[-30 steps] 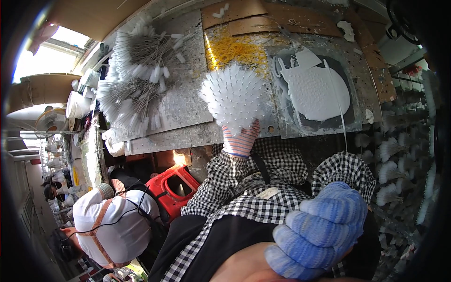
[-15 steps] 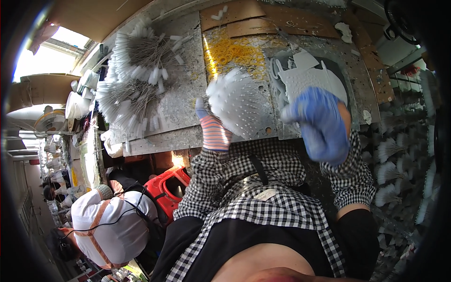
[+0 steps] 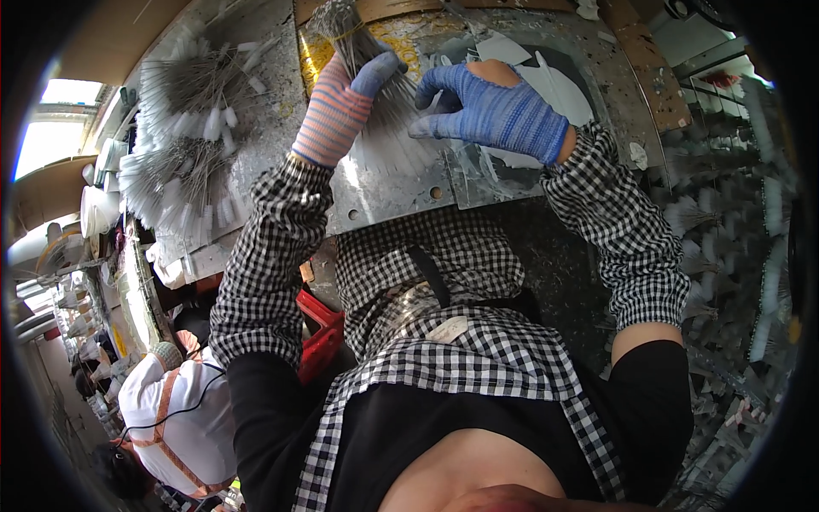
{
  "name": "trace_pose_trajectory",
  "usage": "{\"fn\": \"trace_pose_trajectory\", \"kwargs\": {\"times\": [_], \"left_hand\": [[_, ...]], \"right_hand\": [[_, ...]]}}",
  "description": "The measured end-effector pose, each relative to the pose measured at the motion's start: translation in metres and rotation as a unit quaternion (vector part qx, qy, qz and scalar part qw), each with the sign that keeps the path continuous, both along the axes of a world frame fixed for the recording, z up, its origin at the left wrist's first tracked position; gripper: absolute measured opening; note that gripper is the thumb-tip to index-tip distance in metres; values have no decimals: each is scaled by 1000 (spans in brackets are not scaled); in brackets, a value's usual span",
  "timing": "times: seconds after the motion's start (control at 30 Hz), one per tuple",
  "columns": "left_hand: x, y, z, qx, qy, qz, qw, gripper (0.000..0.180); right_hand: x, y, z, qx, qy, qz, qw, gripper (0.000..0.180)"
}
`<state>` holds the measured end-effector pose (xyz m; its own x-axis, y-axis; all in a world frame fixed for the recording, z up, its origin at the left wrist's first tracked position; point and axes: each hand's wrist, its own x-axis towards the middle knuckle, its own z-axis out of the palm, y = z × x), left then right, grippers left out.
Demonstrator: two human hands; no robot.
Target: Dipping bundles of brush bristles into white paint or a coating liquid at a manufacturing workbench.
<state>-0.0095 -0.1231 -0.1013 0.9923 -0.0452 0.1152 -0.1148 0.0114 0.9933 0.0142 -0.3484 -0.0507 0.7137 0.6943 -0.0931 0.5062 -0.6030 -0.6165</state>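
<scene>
My left hand, in a pink-striped glove with blue fingertips, is closed around a bundle of thin wire-stemmed brushes. The bare wire ends point away from me and the white bristle heads hang toward me, somewhat blurred. What looks like a yellow rubber band circles the wires. Just right of the bundle is my right hand in a blue glove, its thumb and fingers apart with nothing in them. Beneath and beyond it, white paste covers a dark plate, partly hidden by the hand.
Large piles of similar brushes lie on the metal-topped table at left. Loose yellow rubber bands are scattered behind the bundle. Racks of white brushes stand at right. Another person in white sits at lower left, near a red stool.
My left hand has lifted and turned the bundle, so the bristles now face down toward me. My right hand has moved away from me and left, beside the bundle. The view has shifted.
</scene>
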Motion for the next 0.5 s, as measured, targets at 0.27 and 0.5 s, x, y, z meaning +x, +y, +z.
{"fn": "trace_pose_trajectory", "kwargs": {"times": [0.27,0.5], "left_hand": [[56,-69,11,11,-82,-47,995,44],[95,-115,3,41,-243,-92,965,51]], "right_hand": [[30,-33,-49,-19,-176,-95,980,40],[21,-54,-50,121,-99,-209,965,34]]}}
